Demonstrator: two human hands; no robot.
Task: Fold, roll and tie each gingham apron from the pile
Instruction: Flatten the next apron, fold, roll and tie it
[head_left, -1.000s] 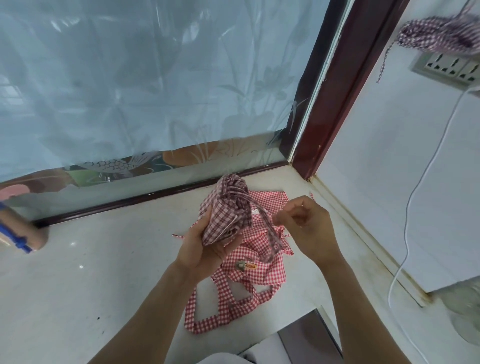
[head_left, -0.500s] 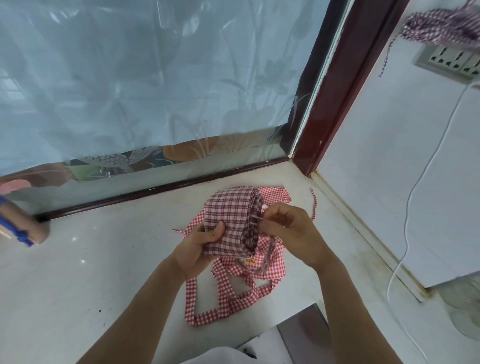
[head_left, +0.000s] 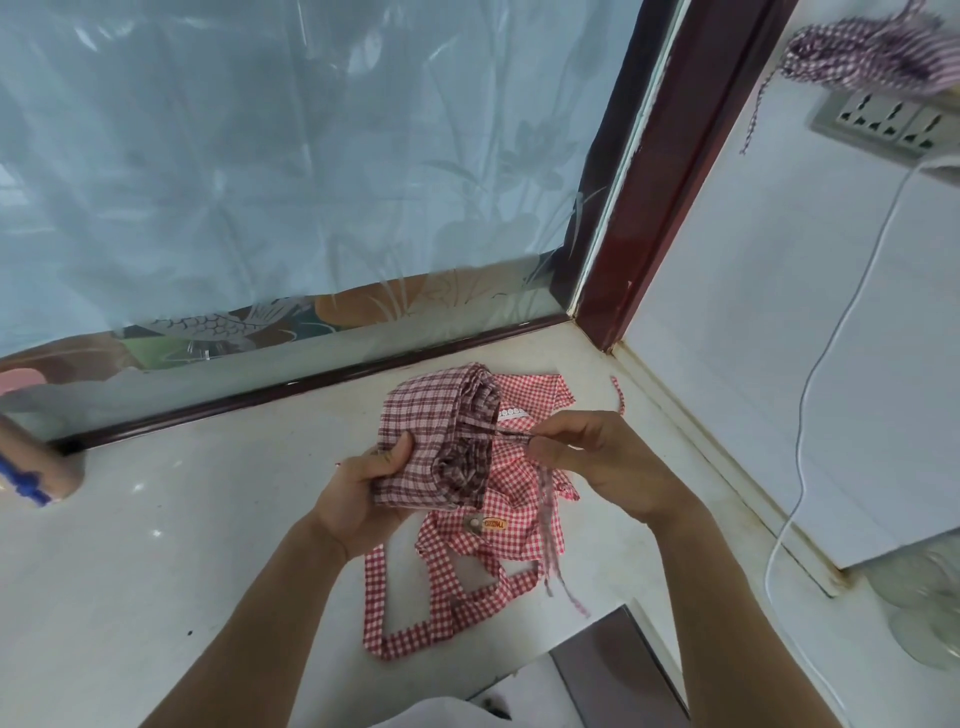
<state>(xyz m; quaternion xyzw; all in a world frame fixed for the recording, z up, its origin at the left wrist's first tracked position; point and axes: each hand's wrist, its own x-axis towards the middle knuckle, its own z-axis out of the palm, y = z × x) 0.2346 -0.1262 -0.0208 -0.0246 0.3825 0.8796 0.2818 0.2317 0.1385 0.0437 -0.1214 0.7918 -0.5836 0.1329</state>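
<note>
Centrally, left hand (head_left: 358, 499) grips the rolled dark-checked apron (head_left: 436, 441), thumb on top, held above the counter (head_left: 156, 545). Right hand (head_left: 597, 462) pinches its tie string (head_left: 511, 434). A red gingham apron (head_left: 498, 525) lies flat beneath, lower centre.

Rolled apron (head_left: 434, 436) of soft matt checked cloth, red gingham apron (head_left: 498, 525) likewise woven cloth, glossy white stone-like counter (head_left: 156, 561), frosted etched glass pane (head_left: 291, 156), polished dark-red frame (head_left: 670, 171).
</note>
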